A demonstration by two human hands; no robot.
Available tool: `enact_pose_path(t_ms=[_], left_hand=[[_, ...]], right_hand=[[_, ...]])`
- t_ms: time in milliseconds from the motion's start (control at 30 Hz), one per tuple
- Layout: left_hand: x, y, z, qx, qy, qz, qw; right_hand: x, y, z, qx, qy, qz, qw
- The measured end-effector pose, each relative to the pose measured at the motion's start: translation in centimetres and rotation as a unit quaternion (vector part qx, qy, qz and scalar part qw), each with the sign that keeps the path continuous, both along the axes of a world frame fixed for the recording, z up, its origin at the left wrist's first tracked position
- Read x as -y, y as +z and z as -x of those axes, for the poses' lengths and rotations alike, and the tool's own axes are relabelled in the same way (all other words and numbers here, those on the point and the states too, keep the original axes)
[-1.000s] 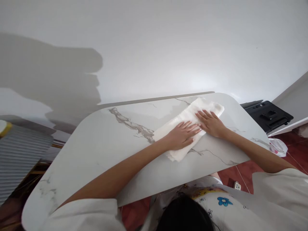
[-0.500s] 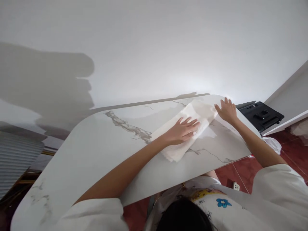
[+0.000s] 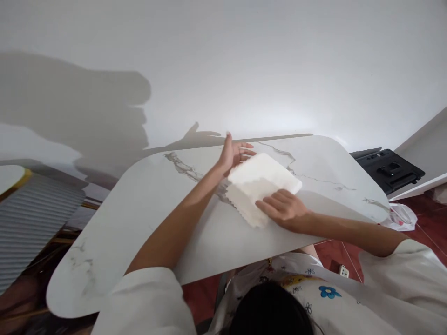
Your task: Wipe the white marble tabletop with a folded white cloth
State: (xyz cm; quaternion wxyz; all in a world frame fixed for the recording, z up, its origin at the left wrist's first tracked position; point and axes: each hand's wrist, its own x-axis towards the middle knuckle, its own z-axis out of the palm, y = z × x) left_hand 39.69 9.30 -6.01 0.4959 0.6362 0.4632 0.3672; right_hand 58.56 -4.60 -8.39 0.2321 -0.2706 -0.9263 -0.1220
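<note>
A white cloth [image 3: 263, 173] with a zigzag-cut edge lies folded over on the white marble-patterned table [image 3: 143, 223]. Its upper layer is turned back toward the wall, so part of the layer beneath shows at the front left. My right hand [image 3: 284, 209] has its fingers curled closed at the cloth's front right edge, gripping it. At the cloth's far left corner my left hand [image 3: 234, 154] is open on its side, thumb up and fingers stretched to the right. Whether its fingers touch the cloth I cannot tell.
Behind the table rises a white wall [image 3: 244, 70] with shadows on it. A black case [image 3: 393, 168] and a white plastic bag [image 3: 401, 216] are beyond the right end. A ribbed grey piece [image 3: 38, 223] stands left. A white socket block [image 3: 343, 271] lies on the red floor.
The cloth, previously laid out in a long strip, is now folded into a shorter piece. My right hand came from the far right to its front; my left hand lifted off to its left side.
</note>
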Motion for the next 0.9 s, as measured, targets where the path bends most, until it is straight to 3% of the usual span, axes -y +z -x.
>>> enact_pose_path(t_ms=[67,133,233,300,400,500,567,767,900], left_hand=[[-0.4,1.2,1.9,-0.044,-0.001,0.061,0.997],[0.1,2.0,2.4,-0.129,0.002,0.043,0.991],[2.1,2.3,0.4,-0.232,-0.029,-0.125,0.964],[3.7,2.1,-1.6,-0.274,-0.106,-0.231,0.927],[5.2,1.7,-3.9,-0.314,-0.229,-0.292,0.874],[5.5,1.2,-4.3,-0.329,-0.244,-0.305,0.86],[5.3,0.9,-4.1,-0.337,-0.233,-0.3,0.862],[4.7,0.3,-3.1,-0.371,-0.237,-0.287,0.851],[4.7,-0.2,-2.7,-0.388,-0.25,-0.27,0.845]], right_hand=[[1.2,-1.0,1.0,0.026,0.0,0.006,1.0],[1.5,-1.4,1.3,0.035,-0.003,0.023,0.999],[1.6,-1.0,1.0,0.05,0.043,0.047,0.997],[1.6,-0.5,0.1,0.049,0.07,0.055,0.995],[1.0,0.1,-2.5,0.017,0.024,0.046,0.999],[-0.5,0.5,-5.7,0.025,-0.084,0.054,0.995],[-1.5,0.5,-7.1,0.047,-0.113,0.073,0.99],[-2.1,-0.6,-6.6,-0.004,-0.066,0.102,0.993],[-1.9,-1.5,-6.8,0.022,-0.028,0.128,0.991]])
